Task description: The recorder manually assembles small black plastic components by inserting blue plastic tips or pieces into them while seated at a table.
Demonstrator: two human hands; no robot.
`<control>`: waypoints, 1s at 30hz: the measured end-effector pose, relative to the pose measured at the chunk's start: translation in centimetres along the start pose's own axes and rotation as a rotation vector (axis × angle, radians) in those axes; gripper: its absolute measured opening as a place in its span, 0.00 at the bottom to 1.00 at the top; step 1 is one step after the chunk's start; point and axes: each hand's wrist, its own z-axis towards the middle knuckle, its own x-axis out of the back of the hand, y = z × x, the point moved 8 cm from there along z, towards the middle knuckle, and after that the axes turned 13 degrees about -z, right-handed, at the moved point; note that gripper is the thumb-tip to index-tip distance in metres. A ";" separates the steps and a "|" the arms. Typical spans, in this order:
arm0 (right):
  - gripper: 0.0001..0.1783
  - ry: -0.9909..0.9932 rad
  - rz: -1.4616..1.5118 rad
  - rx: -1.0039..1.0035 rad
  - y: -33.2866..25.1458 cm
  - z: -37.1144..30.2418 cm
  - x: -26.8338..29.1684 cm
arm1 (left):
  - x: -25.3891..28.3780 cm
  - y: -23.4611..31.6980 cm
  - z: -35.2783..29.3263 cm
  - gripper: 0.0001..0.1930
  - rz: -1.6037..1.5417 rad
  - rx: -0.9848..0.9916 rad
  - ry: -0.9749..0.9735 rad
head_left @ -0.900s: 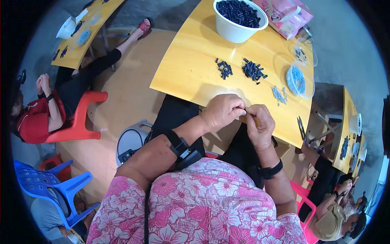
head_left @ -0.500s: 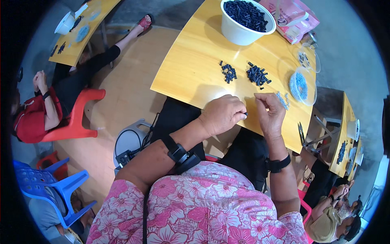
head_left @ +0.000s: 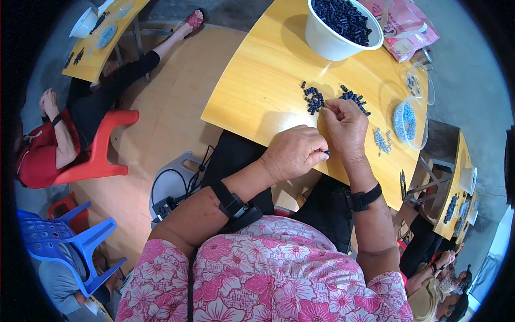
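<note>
Yellow table (head_left: 257,80) | left hand (head_left: 294,154) – grip pinching a small blue piece (head_left: 328,153) | right hand (head_left: 346,126) – fingertips picking at dark blue pieces (head_left: 314,101) (loose pile)

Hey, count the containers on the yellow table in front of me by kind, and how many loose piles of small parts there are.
White bowl of dark parts: 1
Clear round dishes: 2
Loose piles of dark parts: 2
Loose pile of pale parts: 1
Total: 6
</note>
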 end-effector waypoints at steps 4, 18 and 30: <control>0.05 -0.005 -0.061 -0.010 -0.5 0.1 -0.2 | 0.2 0.1 0.0 0.06 -0.007 -0.002 0.009; 0.04 0.035 -0.260 0.096 -1.7 -0.3 0.0 | 0.2 0.0 0.1 0.06 -0.020 -0.008 0.020; 0.04 -0.041 -0.297 0.362 -1.6 -5.2 2.2 | 1.2 -0.1 0.0 0.05 -0.077 -0.041 0.233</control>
